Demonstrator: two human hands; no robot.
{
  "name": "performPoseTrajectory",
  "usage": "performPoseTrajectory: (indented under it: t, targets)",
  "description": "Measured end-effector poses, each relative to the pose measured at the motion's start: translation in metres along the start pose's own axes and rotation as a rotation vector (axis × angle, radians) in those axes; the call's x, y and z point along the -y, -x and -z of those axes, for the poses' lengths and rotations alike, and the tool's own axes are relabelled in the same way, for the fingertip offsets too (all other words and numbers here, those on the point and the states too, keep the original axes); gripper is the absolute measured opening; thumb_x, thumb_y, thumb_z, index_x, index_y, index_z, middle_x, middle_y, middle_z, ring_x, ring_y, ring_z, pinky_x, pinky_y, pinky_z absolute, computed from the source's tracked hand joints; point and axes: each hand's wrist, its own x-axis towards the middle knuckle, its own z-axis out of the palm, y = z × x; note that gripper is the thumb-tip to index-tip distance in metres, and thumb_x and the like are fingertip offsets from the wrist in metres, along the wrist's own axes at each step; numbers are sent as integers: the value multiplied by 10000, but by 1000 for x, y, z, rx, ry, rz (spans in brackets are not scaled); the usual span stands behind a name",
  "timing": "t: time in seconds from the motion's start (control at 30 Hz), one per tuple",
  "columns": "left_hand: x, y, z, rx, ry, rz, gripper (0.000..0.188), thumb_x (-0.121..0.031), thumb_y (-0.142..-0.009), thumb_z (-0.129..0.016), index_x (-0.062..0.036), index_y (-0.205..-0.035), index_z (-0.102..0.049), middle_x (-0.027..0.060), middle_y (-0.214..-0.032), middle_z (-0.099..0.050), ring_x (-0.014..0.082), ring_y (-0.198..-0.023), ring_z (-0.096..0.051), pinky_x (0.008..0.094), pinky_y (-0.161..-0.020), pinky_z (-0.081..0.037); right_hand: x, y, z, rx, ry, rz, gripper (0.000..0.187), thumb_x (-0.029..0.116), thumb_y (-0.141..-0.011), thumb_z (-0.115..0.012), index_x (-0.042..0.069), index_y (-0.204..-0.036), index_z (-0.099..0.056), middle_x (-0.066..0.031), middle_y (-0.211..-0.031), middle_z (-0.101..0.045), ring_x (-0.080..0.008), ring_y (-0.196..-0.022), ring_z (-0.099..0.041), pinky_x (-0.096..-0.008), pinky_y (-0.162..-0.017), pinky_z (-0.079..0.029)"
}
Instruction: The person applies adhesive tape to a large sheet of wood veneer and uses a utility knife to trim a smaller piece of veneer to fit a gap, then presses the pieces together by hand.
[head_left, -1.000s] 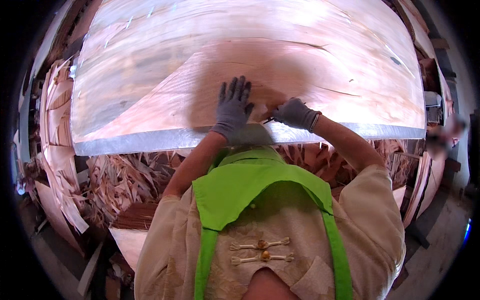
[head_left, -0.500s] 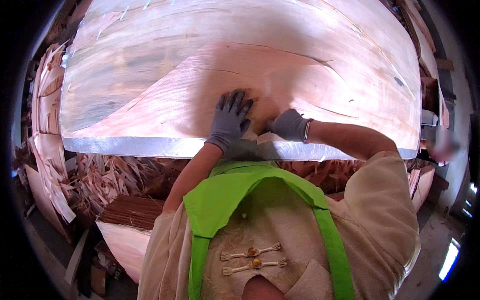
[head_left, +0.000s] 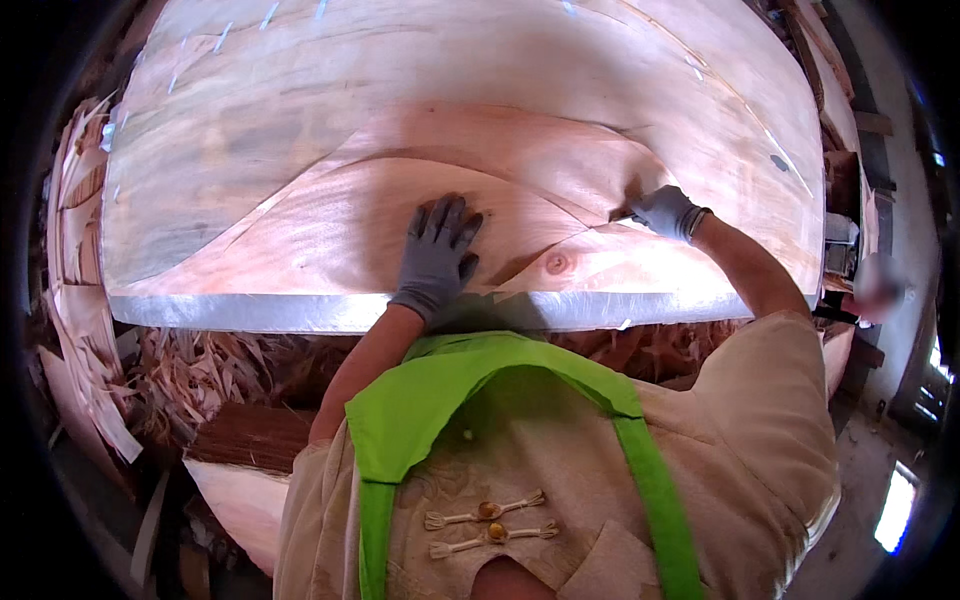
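A thin, pinkish wood veneer sheet (head_left: pixel 345 215) with curved edges lies on a wide, pale veneered panel (head_left: pixel 250 110). My left hand (head_left: pixel 437 255), in a grey glove, rests flat on the veneer sheet with its fingers spread. Farther right, my gloved right hand (head_left: pixel 665 212) is closed, with a small dark tip showing at its left side; what it grips is too small to make out. From that tip an edge line runs down and left across the veneer, past a round knot (head_left: pixel 557 263).
A shiny metal strip (head_left: pixel 240 312) edges the near side of the panel. Veneer scraps (head_left: pixel 200 375) are heaped below it, beside a stack of brown sheets (head_left: pixel 250 437). More veneer pieces (head_left: pixel 85 215) stand at the left. Another person (head_left: pixel 870 290) is at the far right.
My right hand has moved right and away from me, and a diagonal edge now shows in the veneer behind it. My left hand stays flat; the veneer under it has shifted or bulged.
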Motion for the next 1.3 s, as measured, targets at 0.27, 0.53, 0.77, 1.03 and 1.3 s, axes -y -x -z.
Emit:
performPoseTrajectory:
  t: [0.27, 0.53, 0.77, 1.03, 1.3]
  targets:
    - [0, 4, -5, 11, -44, -3, 570, -341, -828, -525, -142, -1353, -421, 157, -1443, -304, 327, -1350, -253, 545, -1089, -152, 40, -54, 19, -715, -272, -338, 358, 208, -749, -627, 140, -1096, -566, -133, -1127, -572, -325, -731, -629, -449, -625, -499]
    - [-3, 8, -4, 15, -77, -32, 565, -347, -847, -502, -157, -1370, -404, 163, -1465, -270, 328, -1363, -228, 543, -1095, -123, 24, -102, 51, -684, -261, -607, 233, 180, -801, -553, 147, -1027, -603, -131, -866, -640, -340, -783, -625, -452, -658, -496]
    - [0, 9, -17, 58, -169, -11, 605, -375, -845, -502, -173, -1399, -362, 162, -1491, -214, 327, -1382, -174, 576, -1089, -52, 46, 31, 84, -1349, -525, -661, 245, 116, -815, -582, 54, -1047, -630, -108, -880, -666, -252, -709, -617, -357, -615, -472]
    - [1, 8, -17, 35, -212, -51, 659, -404, -835, -522, -176, -1419, -322, 143, -1508, -166, 342, -1383, -153, 593, -1078, -62, 154, 284, -108, -2110, -1861, -1407, 343, 268, -826, -636, 24, -1061, -583, -80, -999, -609, -189, -719, -581, -319, -543, -474]
    - [-9, 14, -10, 35, -296, -76, 594, -376, -864, -466, -126, -1392, -357, 166, -1472, -242, 342, -1359, -201, 581, -1081, -76, 472, 320, -364, -553, -1629, -2558, 396, 327, -764, -677, 14, -1003, -643, -132, -912, -651, -216, -809, -627, -363, -617, -496]
